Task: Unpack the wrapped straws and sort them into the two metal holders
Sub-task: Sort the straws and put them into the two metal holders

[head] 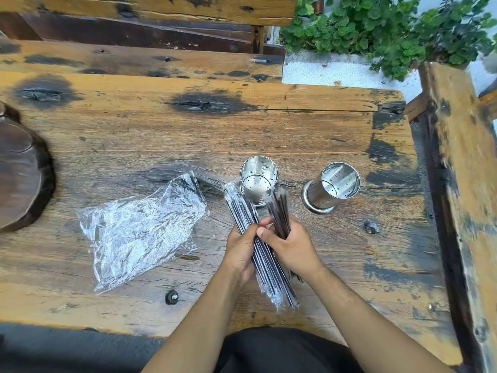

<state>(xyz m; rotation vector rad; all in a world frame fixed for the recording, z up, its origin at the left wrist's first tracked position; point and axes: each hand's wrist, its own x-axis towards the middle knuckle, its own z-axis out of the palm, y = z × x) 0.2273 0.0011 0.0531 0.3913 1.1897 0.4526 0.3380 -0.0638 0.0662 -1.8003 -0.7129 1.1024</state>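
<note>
My left hand (240, 250) grips a large bundle of black straws in clear wrappers (271, 275) that runs from near the table's front edge up toward the holders. My right hand (289, 246) is closed around a smaller bunch of wrapped straws (279, 211), held upright and apart from the big bundle. Two perforated metal holders stand empty behind my hands: the left holder (258, 179) just beyond the straw tips, the right holder (333, 185) further right.
A crumpled clear plastic bag (139, 227) lies left of my hands. A dark wooden slab (21, 179) sits at the table's left edge. A wooden bench (468, 184) runs along the right. Green plants (390, 30) grow behind the table.
</note>
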